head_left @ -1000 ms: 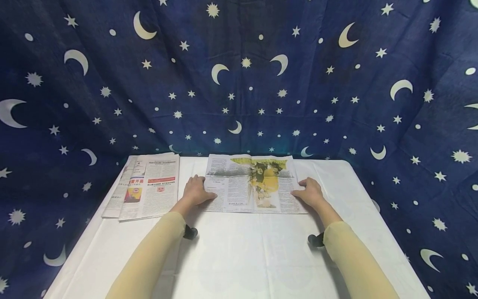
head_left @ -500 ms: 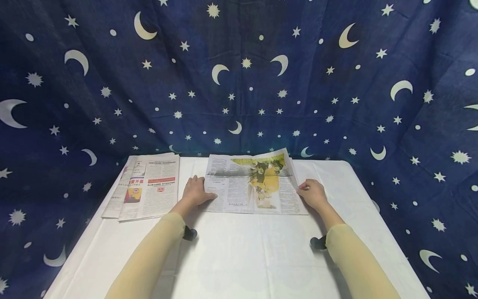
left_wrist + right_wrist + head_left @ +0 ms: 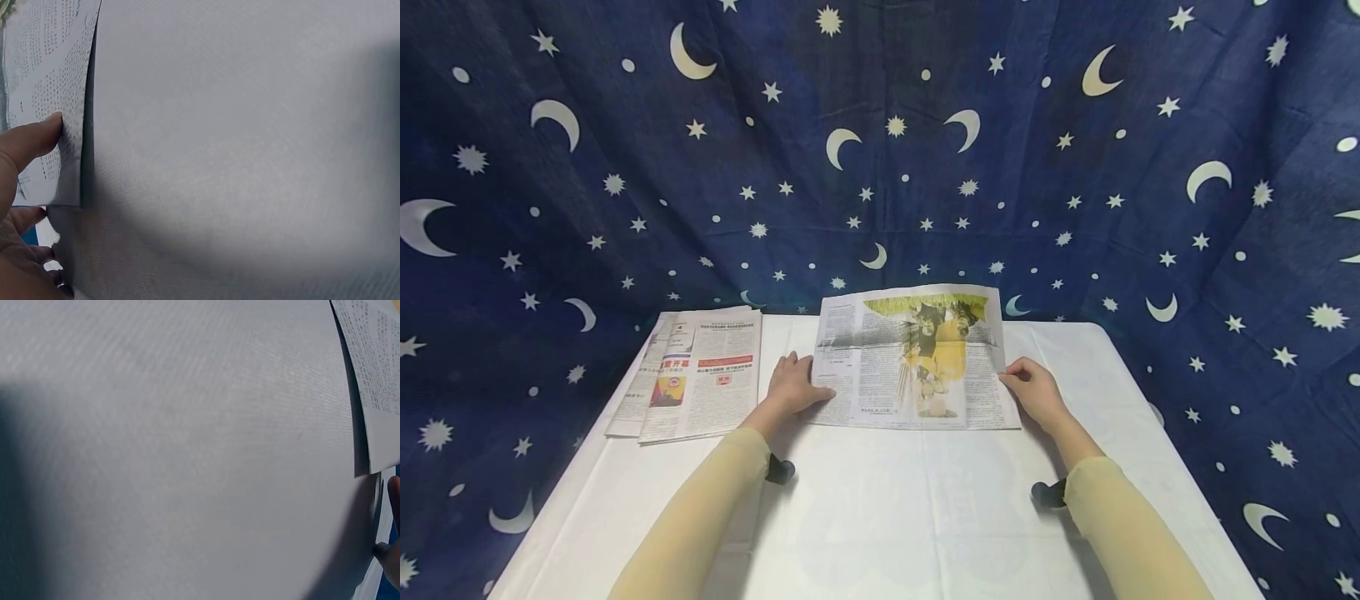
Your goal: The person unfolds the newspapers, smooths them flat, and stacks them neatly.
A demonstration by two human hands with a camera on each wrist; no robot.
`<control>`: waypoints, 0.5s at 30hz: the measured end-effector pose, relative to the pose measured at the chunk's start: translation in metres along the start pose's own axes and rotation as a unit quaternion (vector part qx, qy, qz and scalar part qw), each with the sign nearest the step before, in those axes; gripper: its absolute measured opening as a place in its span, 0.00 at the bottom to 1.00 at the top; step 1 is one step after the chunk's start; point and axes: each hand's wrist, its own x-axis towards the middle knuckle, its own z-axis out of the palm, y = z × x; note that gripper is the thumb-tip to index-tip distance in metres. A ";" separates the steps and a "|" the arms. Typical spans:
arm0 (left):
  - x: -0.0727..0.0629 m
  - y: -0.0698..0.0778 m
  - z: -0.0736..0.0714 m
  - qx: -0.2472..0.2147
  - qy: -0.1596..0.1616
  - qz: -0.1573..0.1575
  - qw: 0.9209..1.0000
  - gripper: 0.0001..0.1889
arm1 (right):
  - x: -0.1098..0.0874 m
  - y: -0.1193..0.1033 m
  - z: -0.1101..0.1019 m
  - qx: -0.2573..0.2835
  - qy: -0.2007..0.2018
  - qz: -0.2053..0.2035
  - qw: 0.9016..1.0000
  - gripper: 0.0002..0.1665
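Observation:
In the head view a newspaper lies in the middle of the white table, printed with a yellow picture on its right half. Its upper sheet is raised, and the far edge bows up in front of the curtain. My left hand rests at the paper's left edge; the thumb lies on the print, as the left wrist view also shows with its thumb. At the right edge my right hand pinches the sheet between thumb and forefinger. The right wrist view catches only a few fingertips near the paper's corner.
Left of my left hand lies a stack of folded newspapers, slightly fanned. The table has a white cloth. A dark blue curtain with moons and stars hangs behind it and along both sides.
The right hand has moved from resting on the right edge to pinching it and shifted slightly right. The sheet's far right corner rose first, then the whole far edge. The left hand has stayed put.

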 end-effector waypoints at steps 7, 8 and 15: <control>0.001 -0.001 0.001 -0.016 0.007 -0.001 1.000 0.48 | 0.000 0.002 -0.001 0.021 -0.001 0.000 1.000 0.07; 0.002 -0.001 0.001 -0.020 0.007 0.000 1.000 0.48 | 0.000 0.003 -0.001 0.026 -0.001 -0.001 1.000 0.07; 0.003 -0.005 0.002 -0.113 0.025 0.000 0.993 0.40 | -0.002 0.004 -0.001 0.045 0.006 -0.008 0.999 0.08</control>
